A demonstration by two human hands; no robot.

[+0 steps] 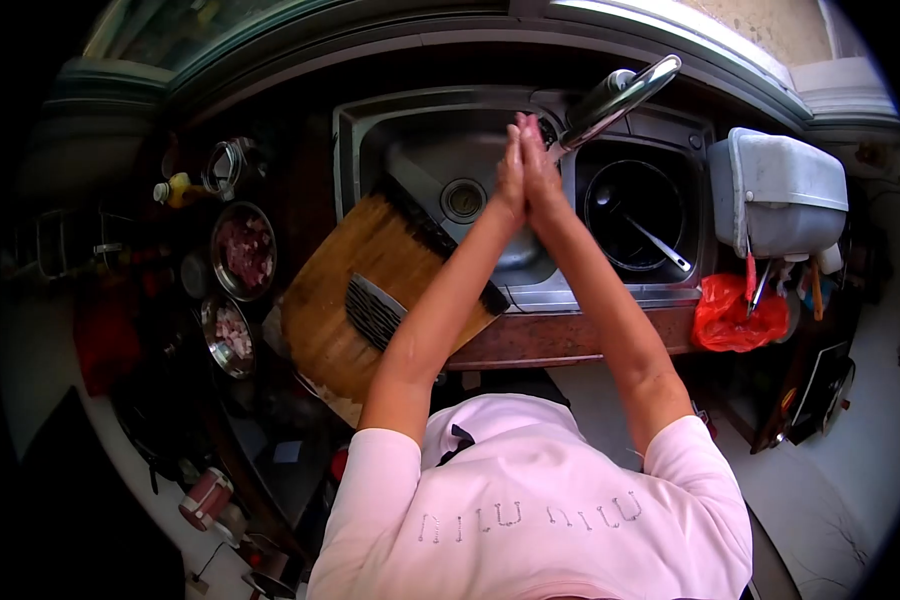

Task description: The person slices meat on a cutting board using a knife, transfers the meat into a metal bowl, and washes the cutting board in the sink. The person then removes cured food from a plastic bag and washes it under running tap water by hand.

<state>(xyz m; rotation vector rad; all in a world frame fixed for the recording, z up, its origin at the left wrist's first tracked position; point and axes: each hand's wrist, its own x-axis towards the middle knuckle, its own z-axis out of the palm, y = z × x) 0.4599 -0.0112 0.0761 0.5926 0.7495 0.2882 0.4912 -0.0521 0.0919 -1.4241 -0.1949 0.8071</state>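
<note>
Palm against palm, my left hand [511, 172] and my right hand [540, 172] meet over the steel sink [415, 130]. The fingers of both are stretched out straight, and I see nothing held between them. Just to the right of the fingertips is the chrome faucet [625, 103]. Below and left of my hands lies the sink drain [463, 201]. A wooden cutting board [320, 300] rests partly over the sink's near left corner. On it lies a cleaver with a dark patterned blade [370, 312], partly hidden by my left forearm.
A black pan [610, 240] with a ladle [655, 243] sits in the right basin. Bowls of dark meat [246, 250] and pale pieces [230, 330] stand left of the board. At right are a grey lidded bin [780, 195] and a red plastic bag [735, 315].
</note>
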